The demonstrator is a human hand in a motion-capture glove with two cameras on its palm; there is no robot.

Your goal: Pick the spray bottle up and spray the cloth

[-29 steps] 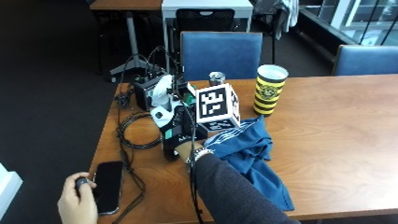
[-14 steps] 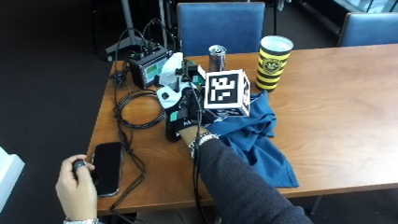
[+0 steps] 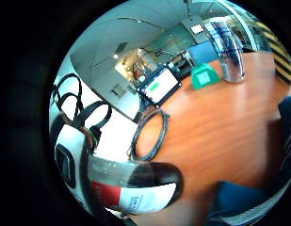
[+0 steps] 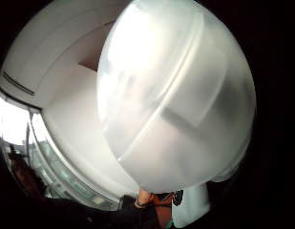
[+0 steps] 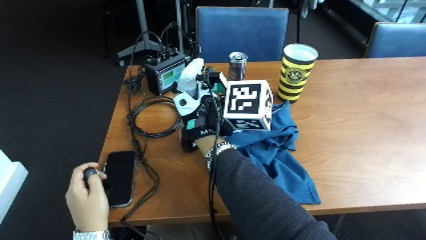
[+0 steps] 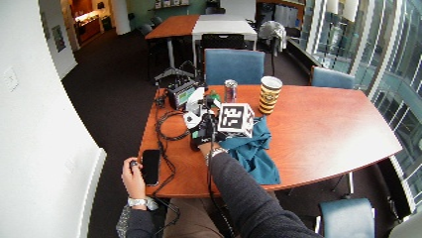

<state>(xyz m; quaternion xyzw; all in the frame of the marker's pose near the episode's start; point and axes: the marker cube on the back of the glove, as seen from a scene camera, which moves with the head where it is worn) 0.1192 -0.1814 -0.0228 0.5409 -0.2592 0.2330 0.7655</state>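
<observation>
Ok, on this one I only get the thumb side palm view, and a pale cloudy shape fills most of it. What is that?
Observer: Most likely the white spray bottle. The outside view shows the gloved right hand right at its lower part.
Operator: Is the bottle actually being held?
Observer: I cannot tell. The grip itself is hidden in every view.
Operator: Where is the cloth?
Observer: The blue cloth lies crumpled on the table beside that hand and reaches toward the near edge.
Operator: Anything standing close by?
Observer: A can and a yellow and black cup stand at the far side of the cloth.
</observation>
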